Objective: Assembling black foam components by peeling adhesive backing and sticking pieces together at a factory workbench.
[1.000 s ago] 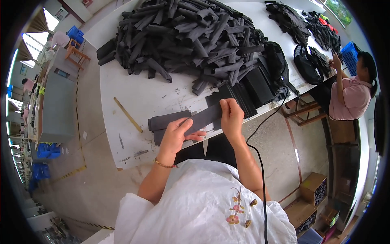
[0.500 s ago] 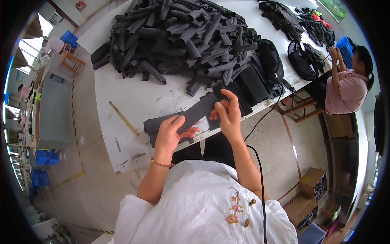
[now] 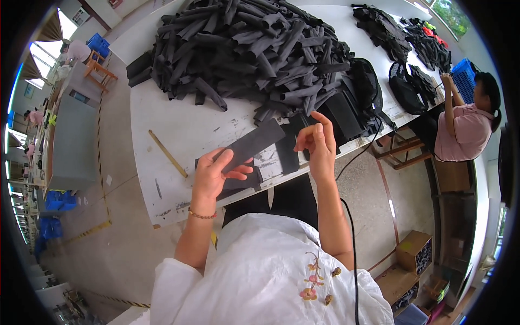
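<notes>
My left hand (image 3: 210, 174) grips the near-left end of a flat dark grey fabric strip (image 3: 253, 143), thumb on top and fingers beneath. The strip slants up to the right above the table. Off its far end, my right hand (image 3: 320, 154) is raised with fingers apart and partly bent, holding nothing. Under my left hand, some dark strips (image 3: 250, 180) lie at the table's front edge, partly hidden. Another dark flat piece (image 3: 287, 154) rests between the held strip and my right hand.
A large heap of rolled dark strips (image 3: 244, 59) covers the back of the white table (image 3: 162, 189). A yellowish stick (image 3: 168, 153) lies left. Black flat pieces (image 3: 341, 116) and black mesh bags (image 3: 365, 84) stand right. A black cable (image 3: 355, 244) hangs beside my right arm. A person (image 3: 467, 127) sits farther right.
My right hand has come off the strip and moved right. My left hand has shifted left with the strip, which now lies flat and straight instead of bent.
</notes>
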`<state>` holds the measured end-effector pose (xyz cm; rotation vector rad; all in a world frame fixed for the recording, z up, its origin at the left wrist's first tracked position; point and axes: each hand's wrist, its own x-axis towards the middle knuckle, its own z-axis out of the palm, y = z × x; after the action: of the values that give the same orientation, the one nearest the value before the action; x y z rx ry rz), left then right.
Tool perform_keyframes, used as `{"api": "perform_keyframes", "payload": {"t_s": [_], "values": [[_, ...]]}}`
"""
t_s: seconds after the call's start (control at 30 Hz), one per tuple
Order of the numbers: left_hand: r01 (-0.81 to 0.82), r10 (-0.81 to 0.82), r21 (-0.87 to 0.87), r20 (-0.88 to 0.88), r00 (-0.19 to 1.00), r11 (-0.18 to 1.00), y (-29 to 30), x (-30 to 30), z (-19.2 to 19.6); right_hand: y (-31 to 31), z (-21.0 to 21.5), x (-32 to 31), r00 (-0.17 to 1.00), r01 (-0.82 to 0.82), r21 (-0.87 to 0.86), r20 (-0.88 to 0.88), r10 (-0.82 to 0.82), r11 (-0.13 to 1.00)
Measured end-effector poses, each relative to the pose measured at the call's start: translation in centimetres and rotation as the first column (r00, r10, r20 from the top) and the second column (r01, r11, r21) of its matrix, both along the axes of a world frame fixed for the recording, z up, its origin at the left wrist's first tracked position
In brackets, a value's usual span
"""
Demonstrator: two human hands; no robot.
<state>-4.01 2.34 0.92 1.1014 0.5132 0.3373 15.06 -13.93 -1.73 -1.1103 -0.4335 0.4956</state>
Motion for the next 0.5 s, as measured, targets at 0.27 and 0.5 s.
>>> {"api": "perform_keyframes", "payload": {"t_s": [0.27, 0.5], "values": [[0.126, -0.133, -0.092, -0.075, 0.988, 0.988, 0.3, 0.1, -0.1, 1.3, -1.0, -2.1, 0.987, -0.152, -0.167, 0.03, 0.159, 0.974], [-0.112, 0.172, 0.317, -0.166, 0.971, 0.942, 5.9, -3.6, 0.7, 3.8, 0.8, -5.5, 0.958, -0.252, -0.255, 0.071, 0.278, 0.933]]}}
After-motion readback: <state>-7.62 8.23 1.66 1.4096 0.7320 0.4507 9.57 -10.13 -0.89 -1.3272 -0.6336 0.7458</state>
